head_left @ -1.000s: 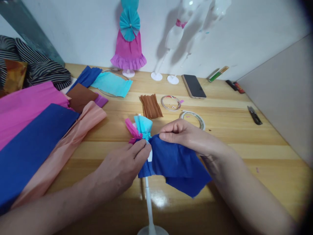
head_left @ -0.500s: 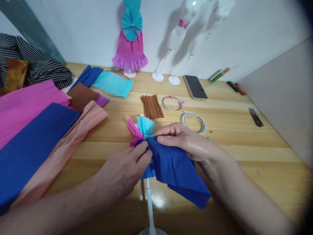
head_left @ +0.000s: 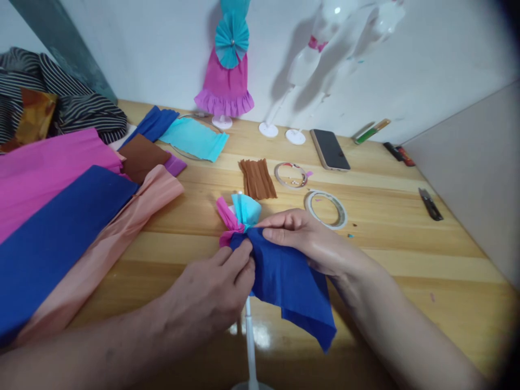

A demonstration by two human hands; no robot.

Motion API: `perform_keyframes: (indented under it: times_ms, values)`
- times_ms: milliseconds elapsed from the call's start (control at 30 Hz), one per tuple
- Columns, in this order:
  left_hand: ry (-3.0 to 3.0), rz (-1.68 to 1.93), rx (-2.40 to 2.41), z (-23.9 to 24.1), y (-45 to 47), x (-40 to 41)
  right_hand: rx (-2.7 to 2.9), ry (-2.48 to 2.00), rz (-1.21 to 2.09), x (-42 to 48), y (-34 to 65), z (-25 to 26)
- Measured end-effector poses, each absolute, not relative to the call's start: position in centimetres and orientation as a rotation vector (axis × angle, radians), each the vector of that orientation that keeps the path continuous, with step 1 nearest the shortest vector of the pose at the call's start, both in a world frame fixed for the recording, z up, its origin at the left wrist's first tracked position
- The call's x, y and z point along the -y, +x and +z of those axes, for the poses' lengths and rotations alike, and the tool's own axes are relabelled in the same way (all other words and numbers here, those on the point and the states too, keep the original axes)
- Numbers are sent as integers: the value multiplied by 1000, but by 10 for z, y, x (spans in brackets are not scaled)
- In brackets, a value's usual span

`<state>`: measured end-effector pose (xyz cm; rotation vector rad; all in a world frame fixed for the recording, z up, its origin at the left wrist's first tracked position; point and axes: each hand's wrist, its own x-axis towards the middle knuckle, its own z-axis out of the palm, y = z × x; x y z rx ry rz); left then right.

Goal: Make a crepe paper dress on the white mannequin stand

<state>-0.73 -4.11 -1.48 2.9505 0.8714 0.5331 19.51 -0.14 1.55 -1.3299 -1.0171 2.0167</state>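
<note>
A small white mannequin on a thin stand [head_left: 249,346] lies tilted toward me over the wooden table [head_left: 406,254]. Its top wears turquoise and pink crepe paper [head_left: 239,214]. A dark blue crepe paper piece [head_left: 290,281] is wrapped at its waist and hangs down to the right. My left hand [head_left: 215,287] pinches the blue paper against the waist from the left, fingers closed. Pressing the paper's upper edge from the right, my right hand [head_left: 303,238] is also closed on it.
Large pink, blue and peach crepe sheets [head_left: 60,216] cover the left. Brown pleated paper [head_left: 258,179], two tape rolls [head_left: 327,208], a phone [head_left: 330,150] and scissors [head_left: 430,196] lie beyond. A dressed mannequin [head_left: 227,70] and bare white ones [head_left: 309,65] stand by the wall.
The blue paper has been gathered tighter round the waist and hangs narrower. My right hand slid left toward my left hand. The view shifted slightly.
</note>
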Motion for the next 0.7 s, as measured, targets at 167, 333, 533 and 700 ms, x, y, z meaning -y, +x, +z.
perform_keyframes:
  times_ms: [167,333,533,700]
  values:
    - [3021,557,-914,-16,-4,50,1017,-1350,2039,2,195,13]
    - [3021,619,-959,-17,1,58,1219,-1332,2040,5,193,14]
    - [3044,592,-902,-12,2,60,1617,-1347,1852,9,189,19]
    - [3044,500,-877,-8,2,61,1831,-1391,1649,12,188,21]
